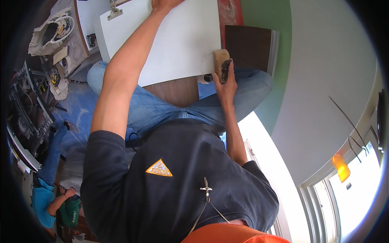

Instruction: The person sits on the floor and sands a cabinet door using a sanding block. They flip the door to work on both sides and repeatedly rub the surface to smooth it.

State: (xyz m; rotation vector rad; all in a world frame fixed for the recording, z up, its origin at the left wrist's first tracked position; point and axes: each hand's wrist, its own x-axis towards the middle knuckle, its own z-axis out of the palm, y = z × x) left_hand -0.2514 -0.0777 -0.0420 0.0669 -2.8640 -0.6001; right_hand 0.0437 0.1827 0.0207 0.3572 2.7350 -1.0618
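Observation:
A white cabinet panel point(182, 39) lies before me over my crossed legs, with a metal hinge point(115, 13) fixed at its far left corner. My left hand point(166, 4) rests on its far part, and the fingers run past the top of the view. In my right hand point(226, 86) is a small wooden hand plane point(221, 57) with a dark blade or wedge. The plane sits against the panel's right edge, near the closest corner. A thin curled strand, perhaps a shaving, hangs beside it.
To the right stand a dark brown board point(247, 48) and a green wall point(267, 18). A cloth bag point(53, 33), tools and metal rails point(36, 103) lie on the left. Another person in a turquoise shirt point(44, 203) is at lower left. A blue covering point(77, 112) spreads over the floor.

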